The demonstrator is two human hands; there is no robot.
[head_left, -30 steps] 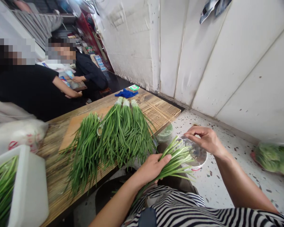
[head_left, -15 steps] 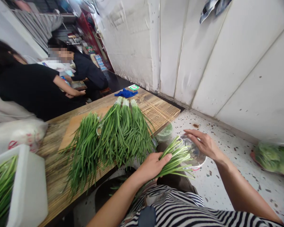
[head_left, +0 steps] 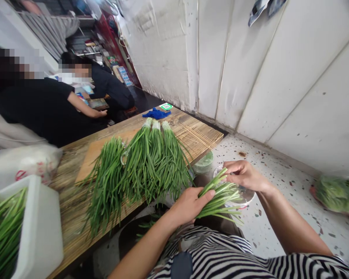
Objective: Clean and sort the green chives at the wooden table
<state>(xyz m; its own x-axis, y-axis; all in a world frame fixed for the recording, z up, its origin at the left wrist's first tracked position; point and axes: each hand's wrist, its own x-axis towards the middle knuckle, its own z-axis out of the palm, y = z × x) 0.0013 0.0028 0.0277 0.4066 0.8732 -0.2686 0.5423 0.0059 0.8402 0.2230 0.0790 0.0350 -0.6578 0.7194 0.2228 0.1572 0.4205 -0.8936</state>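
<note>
My left hand [head_left: 193, 203] is wrapped round a bunch of garlic chives [head_left: 222, 199], its pale stem ends fanned out to the right above my lap. At the upper edge of that bunch, my right hand [head_left: 246, 176] pinches the stem ends with thumb and fingers. Below the right hand, a clear-lined round bin [head_left: 247, 195] is partly covered by hand and stems. Several taped bundles of chives [head_left: 151, 162] lie on the wooden table [head_left: 68, 201], leaves drooping over its near edge. A looser heap of chives [head_left: 107, 182] lies left of them.
Thin sticks [head_left: 196, 133], a blue cloth [head_left: 156, 113] and a QR card [head_left: 166, 105] lie at the table's far end. A white foam box [head_left: 45, 221] of chives and a plastic bag [head_left: 31, 159] are at left. Two people [head_left: 43, 104] sit beyond. Bagged greens [head_left: 336, 193] lie on the floor.
My right hand has moved left from over the bin to the stem ends, and its fingers have closed into a pinch there. The left hand keeps its hold on the bunch.
</note>
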